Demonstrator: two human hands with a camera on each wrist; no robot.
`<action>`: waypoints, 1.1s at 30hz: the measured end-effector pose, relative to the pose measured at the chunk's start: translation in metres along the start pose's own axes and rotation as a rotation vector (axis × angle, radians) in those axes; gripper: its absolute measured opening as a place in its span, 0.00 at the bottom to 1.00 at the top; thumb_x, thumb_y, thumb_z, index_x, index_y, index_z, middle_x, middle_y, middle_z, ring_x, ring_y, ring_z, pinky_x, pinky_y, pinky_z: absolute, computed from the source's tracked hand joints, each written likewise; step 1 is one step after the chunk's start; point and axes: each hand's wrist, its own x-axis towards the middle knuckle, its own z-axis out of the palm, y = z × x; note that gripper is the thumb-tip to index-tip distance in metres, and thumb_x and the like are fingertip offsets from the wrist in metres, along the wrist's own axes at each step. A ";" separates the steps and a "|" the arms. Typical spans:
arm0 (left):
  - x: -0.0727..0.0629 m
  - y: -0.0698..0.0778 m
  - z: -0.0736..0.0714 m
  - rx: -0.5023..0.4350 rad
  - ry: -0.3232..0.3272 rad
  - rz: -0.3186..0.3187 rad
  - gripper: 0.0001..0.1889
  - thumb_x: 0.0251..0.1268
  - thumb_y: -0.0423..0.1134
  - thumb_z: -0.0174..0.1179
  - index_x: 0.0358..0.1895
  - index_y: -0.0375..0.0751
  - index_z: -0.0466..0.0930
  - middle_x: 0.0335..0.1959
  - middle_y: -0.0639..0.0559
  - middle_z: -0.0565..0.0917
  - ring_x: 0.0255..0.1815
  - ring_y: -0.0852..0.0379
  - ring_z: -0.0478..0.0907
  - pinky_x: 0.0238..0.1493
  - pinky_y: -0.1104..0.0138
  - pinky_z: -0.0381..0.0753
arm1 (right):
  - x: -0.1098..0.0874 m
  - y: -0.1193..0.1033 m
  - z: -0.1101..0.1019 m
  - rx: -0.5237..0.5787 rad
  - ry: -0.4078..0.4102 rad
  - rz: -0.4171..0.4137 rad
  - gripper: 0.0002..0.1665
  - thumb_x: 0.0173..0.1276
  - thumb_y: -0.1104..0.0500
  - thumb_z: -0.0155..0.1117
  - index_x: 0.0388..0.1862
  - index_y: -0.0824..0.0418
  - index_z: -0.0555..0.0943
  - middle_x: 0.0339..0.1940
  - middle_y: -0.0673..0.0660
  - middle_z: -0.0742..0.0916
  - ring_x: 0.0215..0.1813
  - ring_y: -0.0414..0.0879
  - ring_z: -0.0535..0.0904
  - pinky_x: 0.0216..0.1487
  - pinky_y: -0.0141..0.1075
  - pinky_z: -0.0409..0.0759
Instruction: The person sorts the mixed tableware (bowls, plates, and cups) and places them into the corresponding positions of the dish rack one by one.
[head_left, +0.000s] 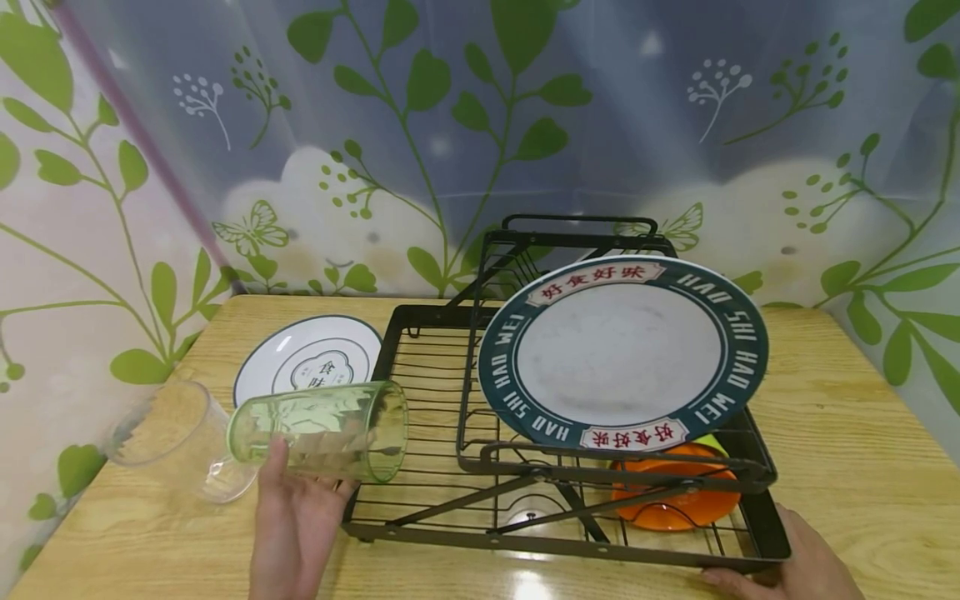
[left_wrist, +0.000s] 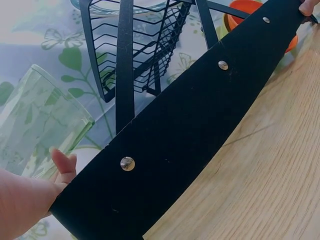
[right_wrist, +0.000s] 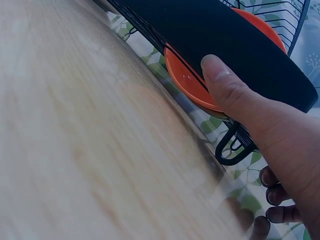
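In the head view my left hand [head_left: 296, 517] holds a green see-through glass [head_left: 315, 425] tilted on its side, its mouth toward the rack. The thumb lies in front and fingers show through the glass; the fingertips come close to the left end of the black dish rack [head_left: 442, 537]. At the rack's front right corner is my right hand [head_left: 813, 558]. In the right wrist view its thumb [right_wrist: 220, 75] presses on the rack wall, and the other fingers curl below. On the upper tier lies a large green-rimmed plate [head_left: 622, 350].
An orange bowl [head_left: 675, 508] sits in the lower tier at the right, with something yellow-green behind it. Left of the rack lies a white plate [head_left: 262, 358] with a dark rim. A clear mug [head_left: 161, 425] stands near the table's left edge. Behind hangs a leaf-patterned curtain [head_left: 420, 150].
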 end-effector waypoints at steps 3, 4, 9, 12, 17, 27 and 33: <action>0.000 0.000 0.000 0.013 -0.011 0.001 0.28 0.78 0.54 0.33 0.76 0.54 0.43 0.72 0.51 0.63 0.68 0.54 0.67 0.66 0.60 0.66 | 0.000 0.000 0.000 -0.002 0.014 -0.008 0.50 0.42 0.37 0.80 0.59 0.60 0.70 0.28 0.48 0.75 0.30 0.39 0.67 0.28 0.34 0.65; 0.000 -0.001 0.000 0.022 -0.006 -0.003 0.28 0.78 0.54 0.33 0.76 0.54 0.43 0.72 0.51 0.63 0.68 0.55 0.66 0.66 0.61 0.66 | 0.000 0.000 0.001 -0.002 0.014 -0.009 0.50 0.42 0.37 0.80 0.59 0.60 0.70 0.28 0.48 0.74 0.30 0.39 0.67 0.28 0.34 0.65; -0.001 -0.001 -0.002 0.063 -0.001 -0.018 0.28 0.78 0.55 0.32 0.75 0.53 0.45 0.72 0.52 0.63 0.70 0.56 0.64 0.66 0.61 0.66 | -0.001 0.000 0.001 -0.009 0.011 0.001 0.51 0.42 0.38 0.80 0.59 0.60 0.69 0.28 0.49 0.74 0.29 0.39 0.66 0.27 0.34 0.65; 0.000 -0.002 -0.003 0.081 -0.001 -0.021 0.27 0.78 0.55 0.31 0.74 0.51 0.45 0.72 0.52 0.63 0.70 0.56 0.63 0.66 0.62 0.66 | -0.001 -0.001 0.001 -0.011 0.004 0.008 0.52 0.42 0.38 0.80 0.60 0.61 0.68 0.28 0.50 0.74 0.29 0.40 0.66 0.27 0.34 0.65; -0.001 -0.004 -0.005 0.109 0.025 -0.032 0.27 0.78 0.55 0.31 0.73 0.50 0.47 0.70 0.51 0.65 0.68 0.55 0.65 0.65 0.62 0.66 | -0.001 -0.002 0.000 -0.011 0.005 0.013 0.51 0.42 0.38 0.80 0.60 0.60 0.69 0.27 0.50 0.73 0.29 0.40 0.66 0.27 0.34 0.65; 0.000 -0.008 -0.011 0.161 0.025 -0.037 0.23 0.79 0.53 0.31 0.67 0.48 0.58 0.65 0.52 0.70 0.66 0.55 0.67 0.64 0.63 0.68 | -0.001 -0.001 0.000 -0.014 -0.012 0.027 0.50 0.43 0.37 0.80 0.58 0.61 0.70 0.27 0.50 0.74 0.29 0.41 0.67 0.27 0.34 0.65; 0.001 -0.008 -0.011 0.174 0.010 -0.024 0.20 0.79 0.51 0.32 0.61 0.47 0.68 0.61 0.53 0.75 0.63 0.56 0.71 0.63 0.63 0.70 | -0.001 -0.001 0.001 -0.013 -0.008 0.014 0.52 0.43 0.38 0.80 0.61 0.59 0.68 0.27 0.49 0.74 0.29 0.39 0.66 0.27 0.34 0.64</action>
